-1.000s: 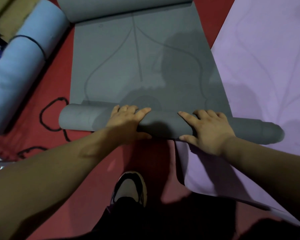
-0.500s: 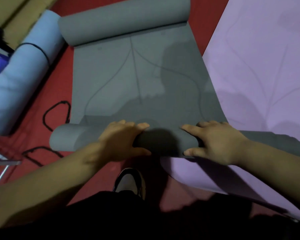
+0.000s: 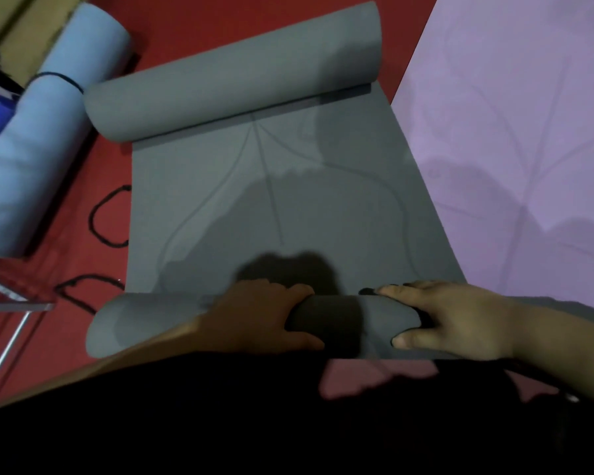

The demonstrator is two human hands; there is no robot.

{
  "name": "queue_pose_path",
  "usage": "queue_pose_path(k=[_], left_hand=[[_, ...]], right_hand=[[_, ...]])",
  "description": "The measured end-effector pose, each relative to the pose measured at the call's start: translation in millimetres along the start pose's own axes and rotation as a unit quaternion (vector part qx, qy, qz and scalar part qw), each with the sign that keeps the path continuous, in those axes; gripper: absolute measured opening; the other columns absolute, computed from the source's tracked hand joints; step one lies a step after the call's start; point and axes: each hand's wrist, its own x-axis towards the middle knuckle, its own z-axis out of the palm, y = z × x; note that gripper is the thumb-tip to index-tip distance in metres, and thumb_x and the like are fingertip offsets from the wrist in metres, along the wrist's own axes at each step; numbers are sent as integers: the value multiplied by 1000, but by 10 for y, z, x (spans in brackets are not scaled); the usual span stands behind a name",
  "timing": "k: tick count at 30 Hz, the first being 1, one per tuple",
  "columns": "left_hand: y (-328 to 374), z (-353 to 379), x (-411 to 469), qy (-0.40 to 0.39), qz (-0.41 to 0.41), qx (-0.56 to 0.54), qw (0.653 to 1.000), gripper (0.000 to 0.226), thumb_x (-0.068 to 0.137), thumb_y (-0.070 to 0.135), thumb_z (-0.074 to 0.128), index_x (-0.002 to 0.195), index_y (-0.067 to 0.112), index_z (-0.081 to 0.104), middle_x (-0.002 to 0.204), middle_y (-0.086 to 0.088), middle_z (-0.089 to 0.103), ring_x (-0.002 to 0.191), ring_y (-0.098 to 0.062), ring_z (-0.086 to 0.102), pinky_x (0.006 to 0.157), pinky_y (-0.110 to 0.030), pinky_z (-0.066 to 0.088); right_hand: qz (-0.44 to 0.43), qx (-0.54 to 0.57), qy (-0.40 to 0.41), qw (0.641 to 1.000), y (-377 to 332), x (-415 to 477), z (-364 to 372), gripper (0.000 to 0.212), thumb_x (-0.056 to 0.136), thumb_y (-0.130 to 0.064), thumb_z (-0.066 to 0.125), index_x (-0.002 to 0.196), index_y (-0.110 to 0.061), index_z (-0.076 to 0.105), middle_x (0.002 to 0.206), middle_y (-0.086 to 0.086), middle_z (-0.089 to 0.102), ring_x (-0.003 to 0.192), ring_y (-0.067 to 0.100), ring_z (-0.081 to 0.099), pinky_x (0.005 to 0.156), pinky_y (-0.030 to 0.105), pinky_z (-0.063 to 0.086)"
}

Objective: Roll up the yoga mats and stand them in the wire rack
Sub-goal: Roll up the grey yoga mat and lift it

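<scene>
blue rolled mat [image 3: 48, 138] lying at 10 o'clock on the red floor [image 3: 192, 25], black cord [image 3: 92, 214] just beside it | grey mat [image 3: 288, 200] dead centre, near end rolled up at 6, far end curled over at 12 | left hand [image 3: 254, 317] and right hand [image 3: 456, 320] both wrapped round that near roll, thumbs on the near side | purple mat [image 3: 528, 132] flat at 3

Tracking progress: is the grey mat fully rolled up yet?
Only partly: the grey mat lies flat in the middle, a roll under the left hand and right hand, its far end curled.
</scene>
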Motion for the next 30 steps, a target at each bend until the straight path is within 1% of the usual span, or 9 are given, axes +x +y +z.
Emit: queue_pose_path(k=[3, 6, 9, 12, 14, 17, 22, 26, 30], left_hand=[[0, 74, -22, -19, -10, -34, 999, 89, 72, 95, 36, 145, 43, 31, 127, 4, 66, 113, -23, 64, 92, -38, 52], [8, 167, 43, -32, -12, -24, 999, 91, 73, 95, 35, 146, 41, 31, 130, 1, 64, 116, -25, 63, 93, -40, 52], [45, 218, 82, -38, -16, -5, 999, 92, 75, 95, 33, 147, 39, 31, 131, -1, 62, 118, -27, 61, 95, -40, 51], [34, 215, 72, -30, -24, -8, 999, 93, 74, 95, 31, 148, 38, 32, 133, 0, 57, 119, -25, 59, 95, -40, 48], [40, 207, 63, -7, -21, 12, 1000, 97, 72, 96, 23, 149, 38, 31, 133, 0, 51, 120, -25, 54, 96, -41, 46], [31, 246, 16, 9, -21, 49, 999, 104, 68, 96, 13, 155, 39, 20, 133, -2, 46, 118, -26, 48, 97, -43, 43], [15, 324, -36, 15, -28, 64, 997, 103, 69, 98, 14, 157, 44, 13, 127, -4, 50, 110, -29, 51, 93, -43, 44], [-71, 265, 47, 10, -27, 40, 999, 104, 67, 98, 11, 156, 45, 13, 124, -2, 49, 109, -26, 50, 95, -41, 43], [-129, 243, 101, 3, -18, 33, 999, 101, 68, 99, 14, 154, 45, 14, 122, 1, 48, 109, -24, 50, 94, -38, 42]], right_hand=[[-6, -87, 36, 996, -85, 7, 88, 82, 75, -92, 31, 144, -70, -7, 147, -18, 38, 137, 9, 39, 113, 39, 33], [9, -124, 70, 990, -134, 50, 349, 91, 76, -94, 29, 152, -58, -4, 143, -18, 38, 132, 11, 41, 107, 36, 33], [17, -134, 106, 985, -59, 104, 536, 91, 75, -96, 28, 153, -57, 0, 139, -20, 43, 127, 9, 44, 102, 33, 33], [17, -131, 108, 985, -20, 164, 526, 91, 75, -95, 29, 153, -55, 5, 136, -20, 46, 126, 9, 47, 101, 33, 36], [16, -122, 105, 987, -15, 199, 491, 91, 74, -94, 32, 153, -54, 10, 134, -19, 48, 126, 9, 49, 101, 33, 37], [20, -112, 97, 989, 12, 262, 439, 91, 74, -94, 34, 153, -55, 13, 135, -19, 49, 126, 9, 49, 102, 31, 38], [18, -120, 94, 988, 19, 301, 409, 90, 75, -93, 33, 153, -52, 16, 134, -16, 48, 126, 11, 48, 101, 31, 38], [-20, -160, 194, 968, 1, 245, 503, 80, 85, -84, 38, 153, -43, 30, 121, -5, 58, 104, 22, 60, 86, 39, 48], [-29, -196, 219, 955, -4, 228, 655, 85, 86, -84, 39, 156, -35, 33, 129, 6, 61, 106, 28, 62, 85, 44, 52]])
